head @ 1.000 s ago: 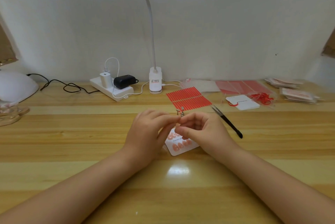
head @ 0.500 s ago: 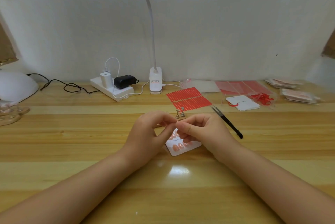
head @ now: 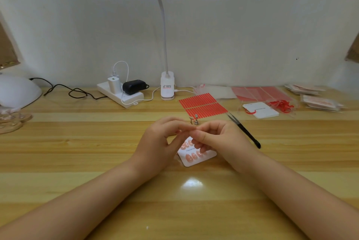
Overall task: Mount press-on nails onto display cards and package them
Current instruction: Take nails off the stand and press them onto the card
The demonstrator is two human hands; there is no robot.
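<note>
A white wall backs the wooden tabletop (head: pixel 77 162) in front of you, lit by a clip-on desk lamp (head: pixel 166 84) whose bright bar spans the top of the view. Your left hand (head: pixel 161 142) and right hand (head: pixel 223 140) meet fingertip to fingertip over the middle of the tabletop, both with fingers curled inward. They seem to pinch something very small between them, but it is too small to make out, so what you hold cannot be told.

Just beneath your hands lies a white display card (head: pixel 196 156), flat and slightly turned, with pink press-on nails (head: pixel 191 157) already set on it in rows; your fingers hide part of the card. Just beyond your fingertips stand two small metal nail stands (head: pixel 194 119). Farther back lies a sheet of red adhesive strips (head: pixel 203 104), and black tweezers (head: pixel 243 131) lie at an angle to the right of your right hand.

At the far right you have another white card (head: pixel 261 110) with a red loop on it, a tangle of red ties (head: pixel 281 104), red sheets (head: pixel 258 93) and stacks of packaged nail sets (head: pixel 318 100). At the far left sit a white power strip (head: pixel 120 95) carrying a white charger and a black adapter, a black cable (head: pixel 73 92), and a white domed nail lamp (head: pixel 17 92) at the edge.
</note>
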